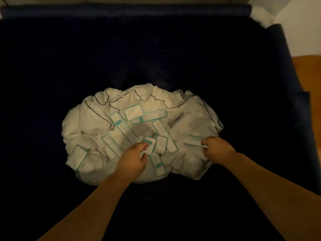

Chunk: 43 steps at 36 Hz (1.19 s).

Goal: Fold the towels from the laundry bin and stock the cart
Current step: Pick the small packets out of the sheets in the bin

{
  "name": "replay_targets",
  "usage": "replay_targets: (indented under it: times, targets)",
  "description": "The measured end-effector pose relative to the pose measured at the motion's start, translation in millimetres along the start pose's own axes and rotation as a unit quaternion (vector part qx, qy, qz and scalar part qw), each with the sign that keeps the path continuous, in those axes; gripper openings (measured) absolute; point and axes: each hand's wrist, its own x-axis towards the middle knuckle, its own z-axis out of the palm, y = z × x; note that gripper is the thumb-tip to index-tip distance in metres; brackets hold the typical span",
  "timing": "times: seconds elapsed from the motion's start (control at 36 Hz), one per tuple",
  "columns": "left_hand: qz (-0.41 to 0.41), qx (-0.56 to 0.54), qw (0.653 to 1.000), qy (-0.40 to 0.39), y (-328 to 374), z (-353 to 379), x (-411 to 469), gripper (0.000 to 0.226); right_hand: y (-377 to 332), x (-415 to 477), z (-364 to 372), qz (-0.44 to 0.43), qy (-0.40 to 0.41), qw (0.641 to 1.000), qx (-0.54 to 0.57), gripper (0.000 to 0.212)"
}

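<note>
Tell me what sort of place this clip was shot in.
Probably a room in a home, dimly lit: a dark blue upholstered couch or bed holds the crumpled white towels, with wooden floor to the right and a pale wall behind.

The sofa (69, 58) seat lies bare all round the pile (139, 122), a lumpy mound of overlapping towels set mid-seat, nearer the front edge. The widest open stretch runs from behind the pile back to the backrest (121, 11), which closes off the far side. Left of the pile the seat is broad and open. On the right it is narrower and ends at the raised armrest (284, 66), with floor (309, 84) beyond. In front, both forearms cross the near strip, with a gap between them. The left hand (133, 160) and right hand (217, 148) grip cloth at the pile's near side, well apart, with loose towels between.
</note>
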Motion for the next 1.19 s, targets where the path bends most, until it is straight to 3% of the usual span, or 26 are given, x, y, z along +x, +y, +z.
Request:
replay_targets:
  times: [0.19,0.31,0.39,0.58,0.81,0.89,1.03,1.11,1.19]
  targets:
    - [0.007,0.013,0.999,-0.033,-63.1,22.9,63.4,0.036,13.2,72.6,36.3,0.067,-0.062,0.995,-0.033,0.042]
    - [0.012,0.030,0.997,-0.064,-92.8,33.0,97.1,0.048,19.4,103.7,58.9,0.095,-0.040,0.992,-0.067,0.047]
    - [0.017,0.036,0.997,-0.067,-107.5,42.8,117.6,0.039,21.3,117.4,74.1,0.107,-0.042,0.988,-0.100,0.051]
    - [0.033,0.034,0.995,-0.091,-112.8,58.3,143.9,0.053,34.8,137.8,96.5,0.137,-0.083,0.984,-0.081,0.052]
    - [0.044,0.043,0.994,-0.092,-116.2,66.7,156.2,0.051,37.2,145.7,99.2,0.159,-0.062,0.973,-0.154,0.043]
    - [0.040,0.023,0.995,-0.090,-117.6,69.8,154.0,0.052,36.1,147.6,100.2,0.157,-0.046,0.981,-0.102,0.025]
    - [0.019,-0.044,0.997,-0.059,-120.0,75.2,142.6,0.049,17.3,140.7,85.1,0.132,-0.010,0.991,-0.026,0.025]
    - [-0.021,-0.095,0.995,-0.039,-116.7,75.4,135.6,0.049,-8.0,138.9,78.7,0.109,0.055,0.986,0.116,0.033]
    - [-0.061,-0.140,0.988,-0.020,-113.3,78.6,129.3,0.051,-52.4,137.6,81.4,0.042,0.109,0.951,0.287,0.030]
